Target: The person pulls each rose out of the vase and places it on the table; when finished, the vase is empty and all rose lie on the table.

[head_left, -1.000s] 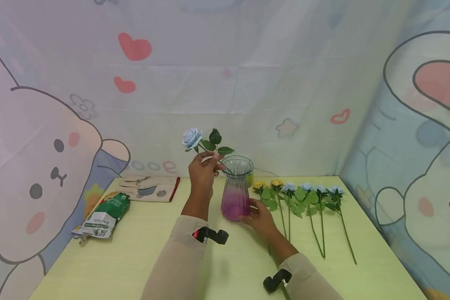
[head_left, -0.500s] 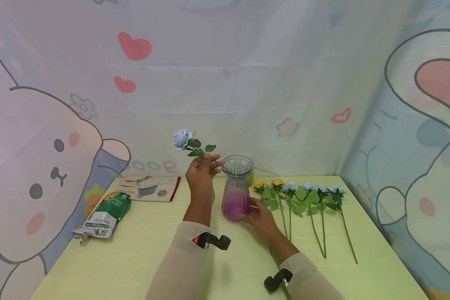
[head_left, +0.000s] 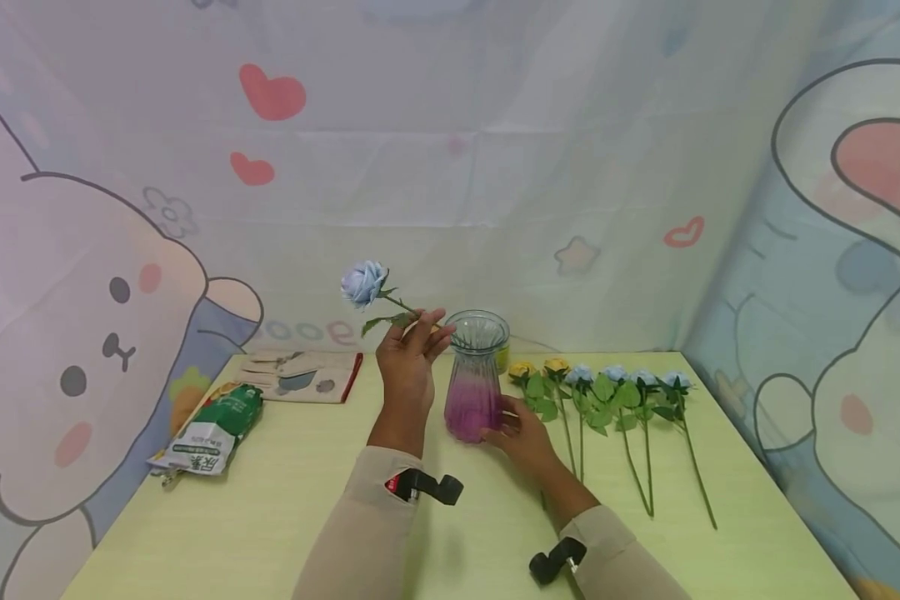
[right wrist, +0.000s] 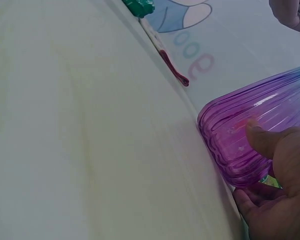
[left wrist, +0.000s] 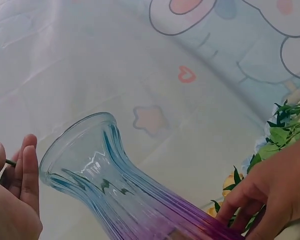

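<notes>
A blue artificial rose point(head_left: 363, 284) leans up to the left beside the vase's mouth, and my left hand point(head_left: 407, 367) pinches its green stem just below the leaves. The glass vase point(head_left: 472, 392), clear at the top and purple at the bottom, stands upright on the table. My right hand point(head_left: 523, 433) holds the vase's lower right side; in the right wrist view, the thumb of that hand point(right wrist: 290, 170) lies across the purple glass. In the left wrist view, a short piece of stem point(left wrist: 10, 162) shows between my fingers beside the rim. Where the stem's lower end lies, I cannot tell.
Several blue and yellow roses point(head_left: 630, 396) lie in a row on the table point(head_left: 270, 517), right of the vase. A green-and-white bag point(head_left: 213, 429) and a pair of work gloves point(head_left: 300, 377) lie on the left. Behind the vase, a yellow-green object point(head_left: 503, 358) is partly hidden.
The rose's bloom has shifted left, away from the vase, and turned so its leaves hang below the stem. My left fingers have changed position on it. My right hand and the vase stay put.
</notes>
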`<move>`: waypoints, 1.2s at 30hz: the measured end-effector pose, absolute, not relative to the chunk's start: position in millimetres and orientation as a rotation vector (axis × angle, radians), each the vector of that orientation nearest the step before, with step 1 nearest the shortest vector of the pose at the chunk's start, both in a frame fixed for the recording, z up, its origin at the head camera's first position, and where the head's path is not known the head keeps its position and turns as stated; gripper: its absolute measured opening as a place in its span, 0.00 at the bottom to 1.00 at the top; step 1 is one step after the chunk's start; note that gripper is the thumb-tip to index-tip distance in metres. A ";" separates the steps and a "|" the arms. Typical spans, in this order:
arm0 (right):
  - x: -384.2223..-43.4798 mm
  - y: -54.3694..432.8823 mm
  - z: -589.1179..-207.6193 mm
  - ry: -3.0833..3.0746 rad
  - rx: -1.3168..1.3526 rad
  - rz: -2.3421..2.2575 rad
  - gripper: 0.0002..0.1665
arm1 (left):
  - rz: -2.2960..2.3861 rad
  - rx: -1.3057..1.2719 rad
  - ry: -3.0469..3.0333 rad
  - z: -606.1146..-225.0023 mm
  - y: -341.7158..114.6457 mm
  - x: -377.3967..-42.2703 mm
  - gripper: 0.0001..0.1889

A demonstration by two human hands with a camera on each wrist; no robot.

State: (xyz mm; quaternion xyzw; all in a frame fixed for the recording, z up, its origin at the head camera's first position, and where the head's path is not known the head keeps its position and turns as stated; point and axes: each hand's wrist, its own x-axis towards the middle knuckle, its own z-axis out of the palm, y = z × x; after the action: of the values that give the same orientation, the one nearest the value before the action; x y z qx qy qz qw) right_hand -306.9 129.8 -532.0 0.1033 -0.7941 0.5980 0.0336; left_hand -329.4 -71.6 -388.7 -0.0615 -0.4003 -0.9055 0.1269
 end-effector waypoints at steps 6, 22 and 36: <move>-307.3 130.8 -533.7 -2.449 0.328 1.832 0.42 | -2.573 -0.231 -1.120 -387.5 -77.2 -328.8 0.09; -307.5 131.0 -535.1 -2.452 0.301 1.842 0.42 | -2.772 0.011 -0.711 -409.7 -99.7 -330.3 0.15; -305.5 129.1 -532.0 -2.460 0.260 1.835 0.44 | -2.898 0.176 -0.754 -447.1 -135.0 -329.9 0.10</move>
State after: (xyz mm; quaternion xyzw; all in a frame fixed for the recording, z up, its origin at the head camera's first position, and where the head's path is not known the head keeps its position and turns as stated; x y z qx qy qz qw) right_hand -305.5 129.1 -532.0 0.0843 -0.7983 0.5956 0.0309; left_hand -329.9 -135.0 -447.1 0.0586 -0.2506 -0.9637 0.0712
